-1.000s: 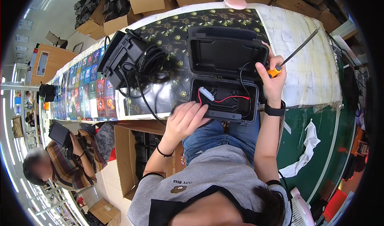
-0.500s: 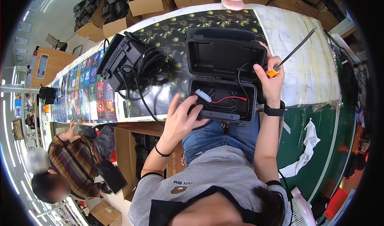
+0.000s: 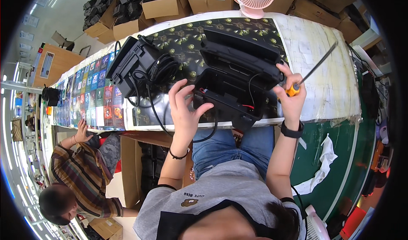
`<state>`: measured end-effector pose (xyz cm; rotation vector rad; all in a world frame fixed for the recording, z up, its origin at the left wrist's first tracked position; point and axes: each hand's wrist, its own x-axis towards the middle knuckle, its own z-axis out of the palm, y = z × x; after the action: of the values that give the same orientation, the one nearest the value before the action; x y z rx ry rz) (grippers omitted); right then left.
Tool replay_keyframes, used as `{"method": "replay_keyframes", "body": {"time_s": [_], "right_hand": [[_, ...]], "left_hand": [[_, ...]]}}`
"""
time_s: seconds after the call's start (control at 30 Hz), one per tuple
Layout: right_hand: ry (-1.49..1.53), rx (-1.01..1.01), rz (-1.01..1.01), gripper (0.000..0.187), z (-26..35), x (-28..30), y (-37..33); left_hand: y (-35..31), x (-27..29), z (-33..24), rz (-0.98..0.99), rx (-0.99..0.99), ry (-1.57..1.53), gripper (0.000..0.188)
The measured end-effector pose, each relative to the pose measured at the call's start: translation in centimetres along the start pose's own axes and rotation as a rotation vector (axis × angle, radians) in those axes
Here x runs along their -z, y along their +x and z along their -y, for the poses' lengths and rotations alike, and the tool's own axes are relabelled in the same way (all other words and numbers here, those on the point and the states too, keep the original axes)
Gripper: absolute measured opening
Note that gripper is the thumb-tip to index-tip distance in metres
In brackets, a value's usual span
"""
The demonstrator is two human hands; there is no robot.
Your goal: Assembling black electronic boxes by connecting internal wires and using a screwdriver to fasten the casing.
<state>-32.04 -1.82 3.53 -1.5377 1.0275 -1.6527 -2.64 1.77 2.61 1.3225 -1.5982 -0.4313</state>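
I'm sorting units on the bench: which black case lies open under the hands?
The black case near the table's front edge, lid raised, red wires inside; the other black unit lies left, wrapped in cable.

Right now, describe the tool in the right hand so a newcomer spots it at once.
Start at the long table with its pale covering at the right end. At its near edge sits an open black plastic case; the right hand is raised beside it. It grips a screwdriver, the only orange-handled thing there, its thin dark shaft pointing up and away.
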Motion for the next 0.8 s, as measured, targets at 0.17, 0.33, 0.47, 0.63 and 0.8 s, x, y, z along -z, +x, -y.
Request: {"method": "replay_keyframes", "body": {"time_s": [0.17, 0.33, 0.47, 0.63, 0.8], "right_hand": [[0.073, -0.010, -0.026, 0.039, 1.1, -1.1, -2.6], [-0.051, 0.073, -0.017, 0.036, 2.3, -2.5, -4.4], [0.009, 0.063, -0.049, 0.038, 2.3, -3.5, -4.5], [-0.057, 0.088, -0.050, 0.038, 1.5, -3.4, -3.5], [-0.006, 0.015, -0.061, 0.037, 1.2, -3.2, -3.6]], "left_hand": [[-0.8, -0.6, 0.2, -0.081, 0.049, -0.138, 0.064], [-0.8, 0.0, -0.4, -0.014, 0.080, -0.032, 0.045], [-0.3, 1.0, -0.1, 0.017, 0.136, -0.189, 0.024], [-0.2, 1.3, 0.7, 0.098, -0.066, -0.331, 0.035], [-0.5, 1.1, 0.4, 0.138, -0.001, -0.358, 0.070]]}}
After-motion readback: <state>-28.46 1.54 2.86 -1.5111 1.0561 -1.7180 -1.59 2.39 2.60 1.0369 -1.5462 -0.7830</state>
